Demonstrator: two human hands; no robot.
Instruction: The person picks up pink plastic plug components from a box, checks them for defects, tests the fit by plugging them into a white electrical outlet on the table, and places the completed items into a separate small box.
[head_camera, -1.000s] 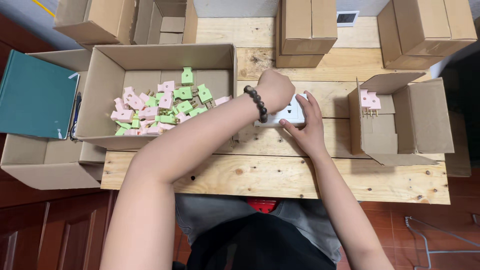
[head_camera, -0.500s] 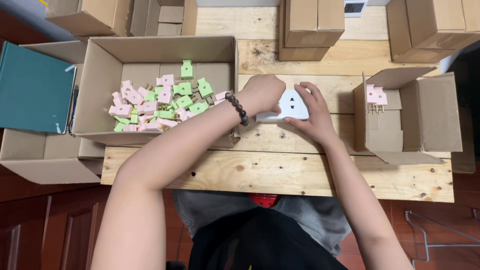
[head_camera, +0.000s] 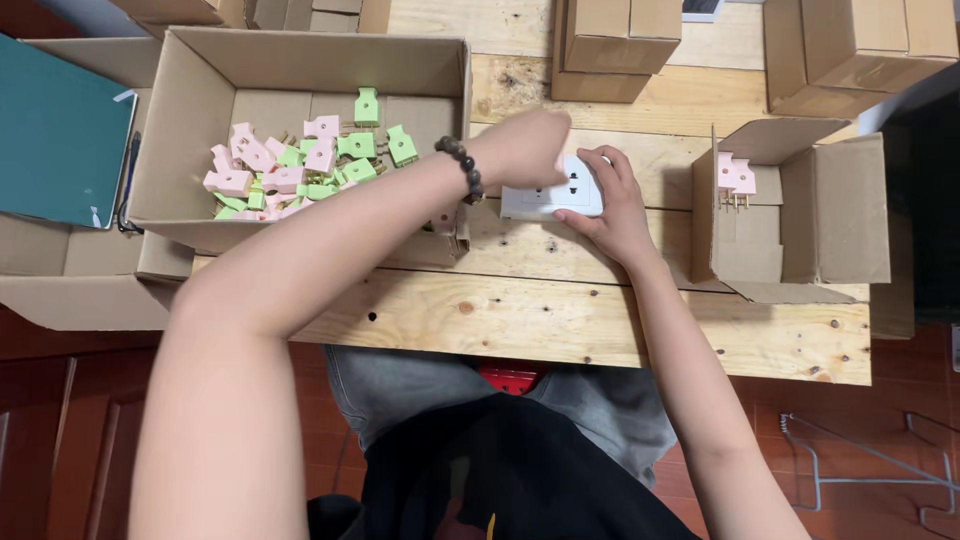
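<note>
Both hands meet over a white socket plate (head_camera: 553, 197) lying flat on the pale wooden table (head_camera: 560, 320), between two open cardboard boxes. The right hand (head_camera: 615, 205) rests on the plate's right end, fingers curled over its far edge and thumb along the near side, pinning it to the boards. The left hand (head_camera: 525, 145) comes across from the left, closed into a loose fist directly above the plate's upper left part; whether it pinches anything cannot be told, since the knuckles hide the fingertips.

The plate looks like moulded hard plastic: stiff, light and smooth enough to skid on bare wood, so it probably handles best gripped by its long edges or pressed down from one end, as the right hand does. Its face shows pin holes near the middle.

A dark bead bracelet (head_camera: 462, 168) circles the left wrist. To the left stands a large box (head_camera: 300, 50) holding a heap of small pink and green plugs (head_camera: 300, 165). To the right, a smaller box (head_camera: 800, 210) lies on its side with a few pink plugs (head_camera: 735, 178) at its open left corner. More closed cartons (head_camera: 610, 45) line the far side of the table, and a teal folder (head_camera: 55, 130) lies at far left.
</note>
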